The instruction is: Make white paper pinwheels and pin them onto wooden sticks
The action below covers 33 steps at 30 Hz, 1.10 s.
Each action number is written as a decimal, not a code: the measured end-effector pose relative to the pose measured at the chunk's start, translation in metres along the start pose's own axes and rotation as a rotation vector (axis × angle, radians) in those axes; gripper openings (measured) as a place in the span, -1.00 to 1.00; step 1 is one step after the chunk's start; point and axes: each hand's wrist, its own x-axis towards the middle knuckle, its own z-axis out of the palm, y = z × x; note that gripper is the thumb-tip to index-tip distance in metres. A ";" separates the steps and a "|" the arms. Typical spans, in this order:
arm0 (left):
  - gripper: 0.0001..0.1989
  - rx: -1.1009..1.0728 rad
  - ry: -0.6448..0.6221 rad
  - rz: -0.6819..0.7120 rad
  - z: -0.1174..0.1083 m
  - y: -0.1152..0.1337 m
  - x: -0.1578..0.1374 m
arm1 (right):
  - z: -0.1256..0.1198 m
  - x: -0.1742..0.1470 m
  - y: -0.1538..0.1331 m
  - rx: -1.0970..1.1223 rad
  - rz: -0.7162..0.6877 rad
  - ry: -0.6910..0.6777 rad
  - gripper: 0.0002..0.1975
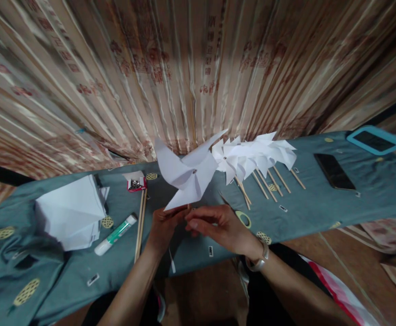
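Note:
A large white paper pinwheel (187,179) stands upright in front of me, a small pin at its centre. My left hand (164,228) is closed around its stick just below the paper blades. Close against it, my right hand (216,224) has thumb and fingers pinched together at the stick; what lies between the fingertips is hidden. Beyond my right hand lie scissors (243,219) with a pale green handle. Under my wrists a thin white-ended tool (172,262) rests on the cloth.
Several white pinwheels (252,158) on sticks lie in a row at the back. To the left are wooden sticks (140,226), a glue stick (116,234), a red box of pins (137,184) and stacked paper (70,213). A phone (334,171) and blue-framed tablet (374,139) lie right.

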 end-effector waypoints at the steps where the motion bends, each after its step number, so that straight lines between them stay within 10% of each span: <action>1: -0.85 -0.003 0.019 -0.005 0.000 0.000 0.000 | -0.001 -0.002 -0.005 -0.025 -0.020 0.007 -0.78; 9: -0.86 0.068 0.005 0.022 0.001 0.001 -0.002 | -0.045 0.007 -0.012 -0.102 -0.208 0.638 -0.84; 20: -0.87 0.074 -0.055 0.014 0.006 0.003 -0.003 | -0.035 0.019 0.017 0.167 -0.058 0.315 -0.63; 33: -0.85 0.048 -0.024 0.014 0.002 -0.006 0.000 | -0.043 0.016 0.011 0.067 -0.072 0.458 -0.71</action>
